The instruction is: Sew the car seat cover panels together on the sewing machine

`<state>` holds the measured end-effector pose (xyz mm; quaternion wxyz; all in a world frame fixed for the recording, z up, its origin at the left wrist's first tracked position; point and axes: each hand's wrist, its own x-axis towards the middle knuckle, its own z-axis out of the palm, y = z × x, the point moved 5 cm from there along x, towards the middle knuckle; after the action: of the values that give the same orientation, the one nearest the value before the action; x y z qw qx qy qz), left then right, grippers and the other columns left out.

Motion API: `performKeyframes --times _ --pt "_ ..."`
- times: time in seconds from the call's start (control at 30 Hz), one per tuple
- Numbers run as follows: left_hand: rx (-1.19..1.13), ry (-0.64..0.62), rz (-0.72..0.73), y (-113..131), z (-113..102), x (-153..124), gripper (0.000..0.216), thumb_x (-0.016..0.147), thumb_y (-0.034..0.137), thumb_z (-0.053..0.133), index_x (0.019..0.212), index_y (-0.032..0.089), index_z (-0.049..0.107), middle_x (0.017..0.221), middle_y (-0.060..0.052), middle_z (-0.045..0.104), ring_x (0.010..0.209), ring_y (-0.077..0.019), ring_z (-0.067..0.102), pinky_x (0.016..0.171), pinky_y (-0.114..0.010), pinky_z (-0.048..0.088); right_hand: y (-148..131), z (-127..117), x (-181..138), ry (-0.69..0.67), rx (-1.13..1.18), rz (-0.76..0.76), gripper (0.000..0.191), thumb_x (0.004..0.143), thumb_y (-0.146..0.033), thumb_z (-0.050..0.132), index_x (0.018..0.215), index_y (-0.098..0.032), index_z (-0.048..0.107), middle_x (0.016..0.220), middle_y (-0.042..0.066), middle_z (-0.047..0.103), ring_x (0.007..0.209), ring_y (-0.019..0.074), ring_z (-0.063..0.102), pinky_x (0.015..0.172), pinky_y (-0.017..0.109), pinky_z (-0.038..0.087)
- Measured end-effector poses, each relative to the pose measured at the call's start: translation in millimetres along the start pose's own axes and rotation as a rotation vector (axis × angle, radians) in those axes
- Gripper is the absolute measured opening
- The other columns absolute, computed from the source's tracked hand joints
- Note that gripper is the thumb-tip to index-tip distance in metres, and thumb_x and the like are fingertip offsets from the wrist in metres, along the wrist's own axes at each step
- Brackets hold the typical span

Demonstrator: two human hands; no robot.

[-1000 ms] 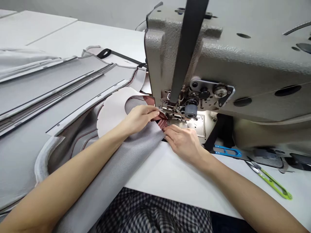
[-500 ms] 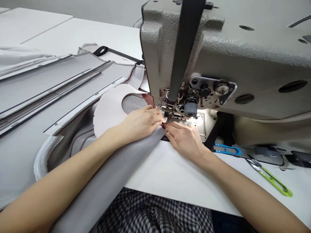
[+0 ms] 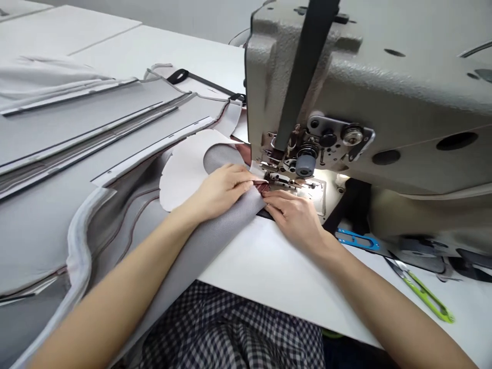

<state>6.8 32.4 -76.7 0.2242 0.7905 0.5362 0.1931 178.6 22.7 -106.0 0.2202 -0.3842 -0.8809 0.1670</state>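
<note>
My left hand (image 3: 226, 192) is closed on the layered edge of a grey mesh fabric cover (image 3: 200, 251), thumb and fingers pinching it just left of the presser foot (image 3: 274, 178). A pale, notched, rounded panel (image 3: 182, 166) lies under and behind that hand. My right hand (image 3: 294, 215) pinches the same cover's near edge in front of the needle area, its fingers bent and close together. Between the fingertips of both hands shows a small reddish-brown strip (image 3: 262, 187). The sewing machine (image 3: 346, 92) stands over the seam, its lamp lighting the bed.
Blue thread snips (image 3: 357, 239) and green thread snips (image 3: 426, 297) lie right of my right forearm. More grey panels with white strips (image 3: 154, 146) spread across the white table (image 3: 246, 266) on the left. The table's front edge runs above my checked clothing (image 3: 230, 328).
The view has shifted, so the machine appears farther right. My fingertips have drawn slightly apart from each other, and more of the reddish-brown strip shows between them. Both hands keep hold of the fabric.
</note>
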Motion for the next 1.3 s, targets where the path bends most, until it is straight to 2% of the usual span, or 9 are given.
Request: performKeyframes --times 0.17,0.27,0.37,0.57,0.8,0.97,1.07,1.17,1.3 --pt "-0.142 -0.075 0.050 -13 -5 14 0.036 0.099 0.038 0.043 0.117 0.024 0.071 0.112 -0.002 0.063 0.105 -0.0173 0.061 0.096 -0.028 0.045 -9 6 2 -0.031 -0.131 0.007 0.028 0.102 -0.017 0.048 0.109 -0.022 0.075 0.123 0.001 0.071 0.106 0.0155 0.070 0.085 0.025 0.056" --pt "0.021 -0.152 0.133 -4 -3 13 0.036 0.099 0.033 0.042 0.117 0.023 0.071 0.111 -0.004 0.063 0.105 -0.0190 0.061 0.094 -0.030 0.045 -12 9 3 -0.082 -0.243 0.047 0.029 0.101 -0.015 0.047 0.111 -0.022 0.074 0.125 -0.001 0.070 0.098 0.0159 0.072 0.069 0.024 0.054" --pt "0.182 -0.231 0.193 10 1 10 0.037 0.099 0.028 0.039 0.113 0.020 0.072 0.107 -0.006 0.063 0.103 -0.0211 0.060 0.090 -0.032 0.045 -14 8 2 -0.111 -0.310 0.052 0.030 0.101 -0.015 0.047 0.114 -0.021 0.072 0.126 -0.002 0.069 0.092 0.0153 0.072 0.063 0.025 0.052" --pt "0.229 -0.283 0.161 13 2 13 0.034 0.098 0.025 0.038 0.104 0.020 0.072 0.106 -0.005 0.063 0.098 -0.0199 0.061 0.084 -0.030 0.046 -14 7 2 -0.111 -0.304 0.061 0.030 0.102 -0.016 0.046 0.115 -0.021 0.072 0.127 -0.002 0.069 0.090 0.0133 0.072 0.065 0.024 0.051" --pt "0.149 -0.257 0.230 7 -1 22 0.036 0.097 0.021 0.040 0.112 0.022 0.072 0.113 -0.005 0.066 0.102 -0.0192 0.062 0.091 -0.029 0.046 -12 7 4 -0.094 -0.264 0.112 0.031 0.103 -0.018 0.044 0.115 -0.023 0.072 0.128 0.000 0.068 0.090 0.0136 0.072 0.070 0.024 0.054" --pt "0.116 -0.302 0.238 4 -4 33 0.034 0.097 0.020 0.042 0.110 0.021 0.074 0.109 -0.004 0.071 0.104 -0.0206 0.064 0.089 -0.029 0.047 -8 9 5 -0.094 -0.191 0.079 0.038 0.100 -0.011 0.041 0.126 -0.020 0.067 0.136 0.004 0.063 0.111 0.0158 0.067 0.085 0.025 0.057" --pt "0.025 -0.336 0.235 2 -7 35 0.033 0.097 0.019 0.045 0.112 0.023 0.074 0.114 -0.003 0.071 0.111 -0.0202 0.063 0.091 -0.027 0.047 -10 8 5 -0.056 -0.165 0.042 0.038 0.100 -0.010 0.039 0.123 -0.018 0.068 0.134 0.006 0.064 0.117 0.0160 0.064 0.085 0.024 0.056" --pt "-0.031 -0.361 0.284 -3 -9 37 0.031 0.097 0.020 0.048 0.115 0.024 0.073 0.119 -0.003 0.070 0.114 -0.0199 0.062 0.096 -0.027 0.047 -11 8 4 -0.052 -0.199 0.096 0.035 0.100 -0.014 0.042 0.123 -0.019 0.067 0.127 0.008 0.067 0.100 0.0170 0.069 0.074 0.026 0.055" --pt "-0.069 -0.393 0.424 -15 -15 48 0.029 0.097 0.026 0.050 0.115 0.021 0.072 0.120 -0.006 0.070 0.110 -0.0199 0.064 0.096 -0.027 0.048 -15 10 6 -0.061 -0.256 0.145 0.033 0.096 -0.015 0.048 0.122 -0.022 0.067 0.106 0.007 0.070 0.078 0.0159 0.068 0.065 0.026 0.049"
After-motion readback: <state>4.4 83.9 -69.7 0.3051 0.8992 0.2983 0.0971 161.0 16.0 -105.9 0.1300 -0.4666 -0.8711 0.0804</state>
